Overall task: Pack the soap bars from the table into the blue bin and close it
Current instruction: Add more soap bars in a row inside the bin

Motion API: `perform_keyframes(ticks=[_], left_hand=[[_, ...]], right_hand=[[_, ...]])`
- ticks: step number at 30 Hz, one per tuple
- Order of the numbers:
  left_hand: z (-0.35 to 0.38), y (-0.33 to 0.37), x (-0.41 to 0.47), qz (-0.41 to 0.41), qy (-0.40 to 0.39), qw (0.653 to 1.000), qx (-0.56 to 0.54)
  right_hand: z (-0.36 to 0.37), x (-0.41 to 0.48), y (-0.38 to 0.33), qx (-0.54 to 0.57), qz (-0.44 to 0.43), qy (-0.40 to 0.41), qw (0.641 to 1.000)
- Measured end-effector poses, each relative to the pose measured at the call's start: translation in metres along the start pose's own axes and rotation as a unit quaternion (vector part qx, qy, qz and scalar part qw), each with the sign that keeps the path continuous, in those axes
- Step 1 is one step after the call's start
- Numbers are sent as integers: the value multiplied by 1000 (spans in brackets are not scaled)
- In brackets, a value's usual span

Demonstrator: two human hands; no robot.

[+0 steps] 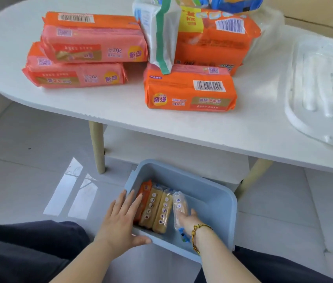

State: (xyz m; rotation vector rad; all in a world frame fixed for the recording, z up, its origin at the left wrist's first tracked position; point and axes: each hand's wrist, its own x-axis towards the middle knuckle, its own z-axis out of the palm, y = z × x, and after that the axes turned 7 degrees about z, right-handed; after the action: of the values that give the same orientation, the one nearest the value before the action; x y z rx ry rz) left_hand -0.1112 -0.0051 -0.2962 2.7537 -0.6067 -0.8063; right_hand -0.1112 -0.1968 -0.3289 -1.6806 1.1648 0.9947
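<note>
Right hand (188, 220) grips a clear-wrapped yellow soap bar (180, 209) inside the pale blue plastic bin (218, 203) on the floor, left hand (120, 219) spread flat over its rim; released tilted, it may topple, crowding the row.

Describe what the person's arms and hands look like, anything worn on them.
Both forearms are bare, with no sleeves or gloves in view. The left hand wears nothing visible. The right hand has a braided yellow-and-dark cord bracelet at the wrist. No rings or watch can be seen.
</note>
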Motion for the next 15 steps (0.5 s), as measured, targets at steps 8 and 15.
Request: perform_keyframes(ticks=[8,15], left_hand=[[6,-5,3,23,15,999,-25],[-1,1,1,36,29,999,14]], right_hand=[[19,22,-3,-18,-10,-35,999],[17,28,-3,-94,-29,-29,995]])
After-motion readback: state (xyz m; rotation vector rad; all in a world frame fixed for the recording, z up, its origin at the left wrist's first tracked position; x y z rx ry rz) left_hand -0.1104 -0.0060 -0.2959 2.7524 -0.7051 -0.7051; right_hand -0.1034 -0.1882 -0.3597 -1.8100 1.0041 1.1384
